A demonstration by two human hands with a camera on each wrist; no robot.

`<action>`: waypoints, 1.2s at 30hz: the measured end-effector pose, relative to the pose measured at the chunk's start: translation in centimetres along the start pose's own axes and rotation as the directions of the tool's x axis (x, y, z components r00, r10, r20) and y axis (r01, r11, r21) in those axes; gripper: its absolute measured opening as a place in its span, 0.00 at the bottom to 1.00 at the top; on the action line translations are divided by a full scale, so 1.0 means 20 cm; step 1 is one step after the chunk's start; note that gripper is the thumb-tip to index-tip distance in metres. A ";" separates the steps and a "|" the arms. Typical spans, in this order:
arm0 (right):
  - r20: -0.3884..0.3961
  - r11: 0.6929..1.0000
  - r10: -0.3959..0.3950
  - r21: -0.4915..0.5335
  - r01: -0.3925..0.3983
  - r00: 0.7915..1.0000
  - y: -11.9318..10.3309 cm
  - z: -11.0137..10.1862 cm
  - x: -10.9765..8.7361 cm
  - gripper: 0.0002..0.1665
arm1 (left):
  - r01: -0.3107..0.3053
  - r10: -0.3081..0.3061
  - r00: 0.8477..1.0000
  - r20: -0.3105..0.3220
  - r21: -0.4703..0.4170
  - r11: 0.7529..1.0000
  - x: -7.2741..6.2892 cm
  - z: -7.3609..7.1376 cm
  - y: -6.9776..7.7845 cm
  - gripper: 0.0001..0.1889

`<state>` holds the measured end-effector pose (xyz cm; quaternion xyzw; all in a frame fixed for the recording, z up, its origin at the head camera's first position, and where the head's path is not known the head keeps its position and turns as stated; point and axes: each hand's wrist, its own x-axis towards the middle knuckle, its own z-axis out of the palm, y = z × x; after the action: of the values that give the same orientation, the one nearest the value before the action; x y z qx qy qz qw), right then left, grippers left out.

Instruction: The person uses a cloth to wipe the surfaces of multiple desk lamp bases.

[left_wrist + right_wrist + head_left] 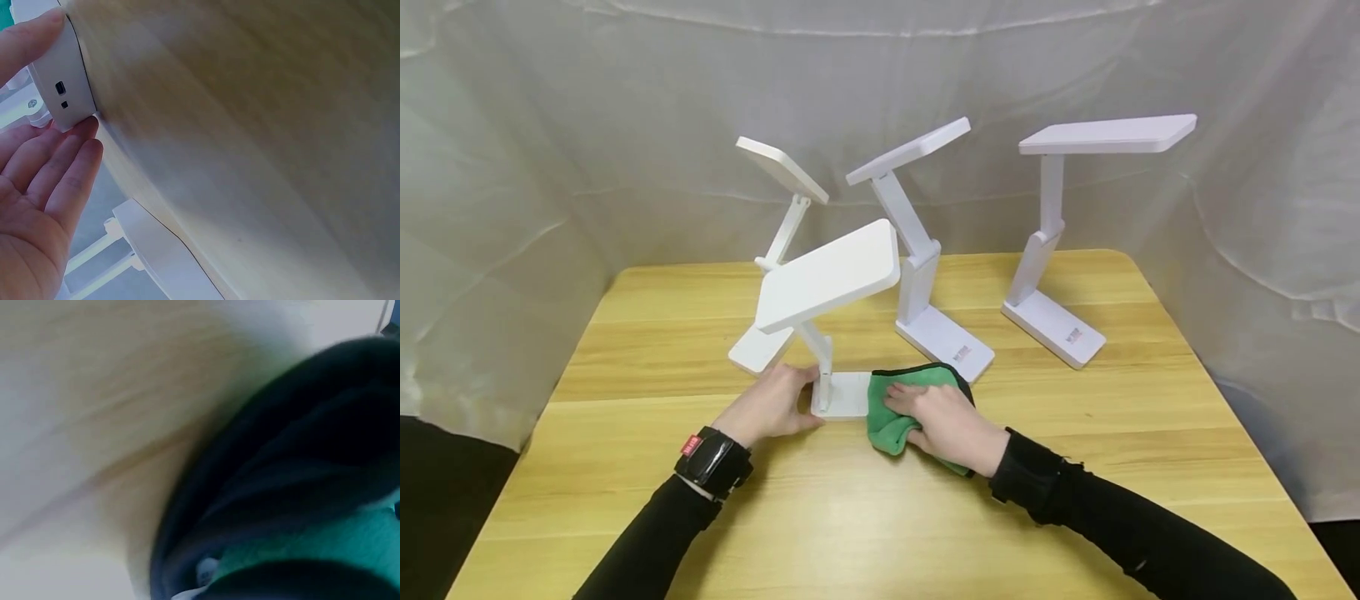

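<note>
A white desk lamp (829,279) stands near the middle of the table, its rectangular head tilted over its base. My left hand (775,402) holds the left end of that base, thumb on one edge and fingertips on the other. In the left wrist view, the base end (65,81) between thumb and fingers has a small port. My right hand (951,421) grips a green cloth (887,425) with black edging on the base's right part. The cloth hides that part. Close up in the right wrist view, the cloth (312,544) is blurred and the fingers are hidden.
Behind stand three more white lamps: one at the left (760,348), one in the middle (917,287) and one at the right (1052,329). The wooden table (820,525) meets pale hanging sheeting (662,167) at its back and sides.
</note>
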<state>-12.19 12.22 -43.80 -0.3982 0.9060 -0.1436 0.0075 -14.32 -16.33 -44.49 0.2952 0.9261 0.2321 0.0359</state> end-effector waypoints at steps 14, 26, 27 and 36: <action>0.093 0.994 -0.033 -0.100 0.042 0.995 -0.15 0.06 0.22 0.32 | -0.038 0.038 0.999 -0.021 -0.010 0.999 0.02 0.00 -0.01 0.26; 0.024 0.993 0.024 0.119 -0.027 0.999 0.03 0.01 0.01 0.31 | -0.009 0.009 1.000 -0.022 0.012 1.000 0.02 0.01 0.00 0.26; 0.020 0.992 0.024 0.125 -0.026 1.000 0.04 0.00 0.01 0.30 | -0.008 0.008 1.000 -0.023 0.017 1.000 0.01 0.01 0.00 0.25; 0.095 0.999 -0.001 0.044 -0.003 0.995 -0.08 0.03 0.15 0.33 | -0.010 0.010 1.000 -0.017 -0.008 1.000 0.00 0.00 0.01 0.21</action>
<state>-12.95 8.79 -43.66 -0.4037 0.9014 -0.1447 0.0594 -14.20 -16.27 -44.48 0.2976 0.9240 0.2385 0.0278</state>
